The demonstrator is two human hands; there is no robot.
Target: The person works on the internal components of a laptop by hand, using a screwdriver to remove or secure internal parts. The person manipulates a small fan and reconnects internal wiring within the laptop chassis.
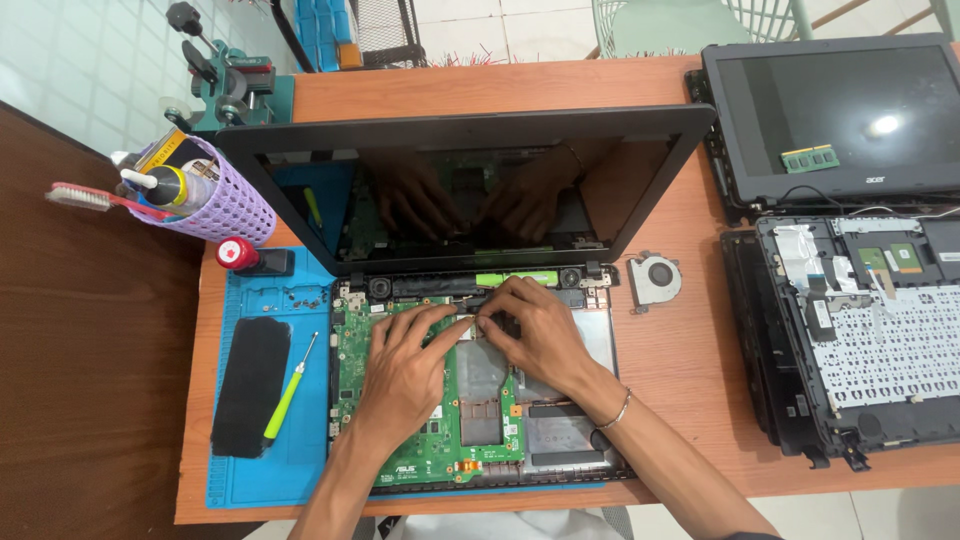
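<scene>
On green motherboard (440, 420), L hand (405, 375) & R hand (535, 330) fingers narrow, maybe pinching small part.

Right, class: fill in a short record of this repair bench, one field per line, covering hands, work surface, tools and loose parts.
left hand: flat on the green motherboard
right hand: fingertips beside the left hand's, near the hinge edge
opened laptop: screen up, base exposed
mat: blue mat on the wooden table
tool: green-handled screwdriver
loose part: cooling fan
second laptop: dismantled, at right
</scene>
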